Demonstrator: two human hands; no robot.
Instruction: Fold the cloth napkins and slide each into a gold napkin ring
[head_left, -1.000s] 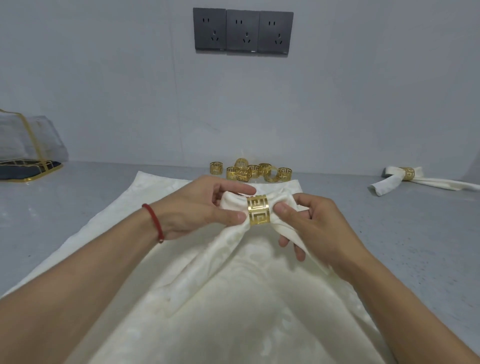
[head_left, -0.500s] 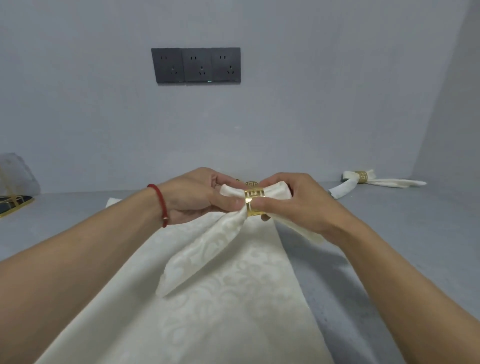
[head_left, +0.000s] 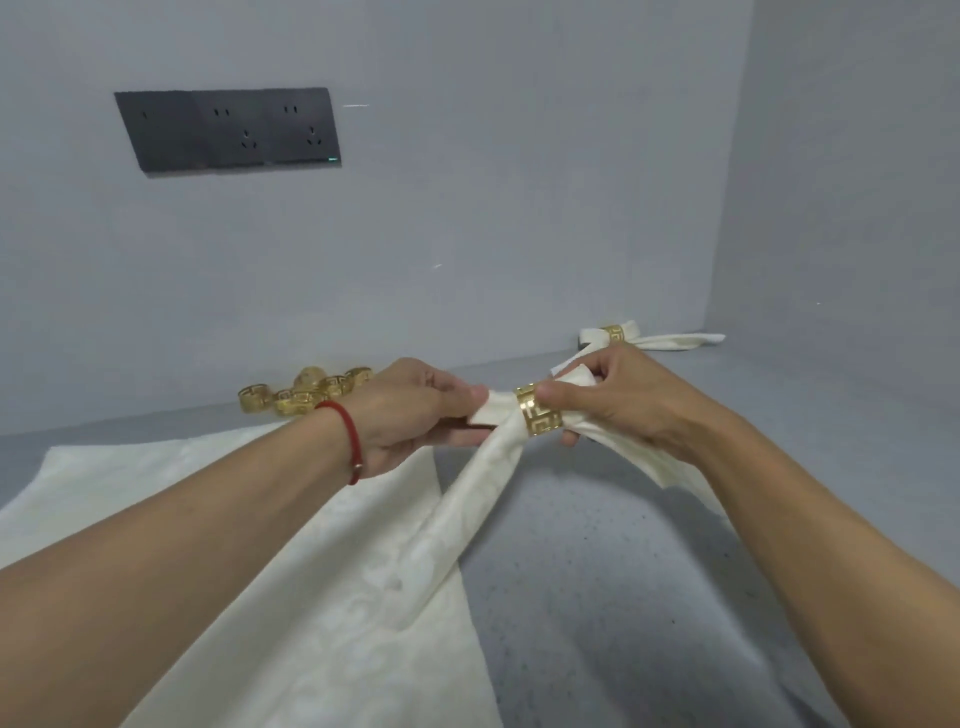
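A cream folded napkin hangs lifted above the grey surface, threaded through a gold napkin ring. My left hand pinches the napkin just left of the ring. My right hand grips the ring and the napkin end that sticks out to the right of it. Both napkin tails droop down toward me. More cream cloth lies flat under my left forearm.
Several loose gold rings lie at the back by the wall. A finished napkin in its ring rests at the far right corner. Dark wall sockets sit up on the wall. The grey countertop stretches between my arms.
Both hands have carried the ringed napkin to the right and off the flat cloth. My view has swung right, so the sockets now sit at the upper left.
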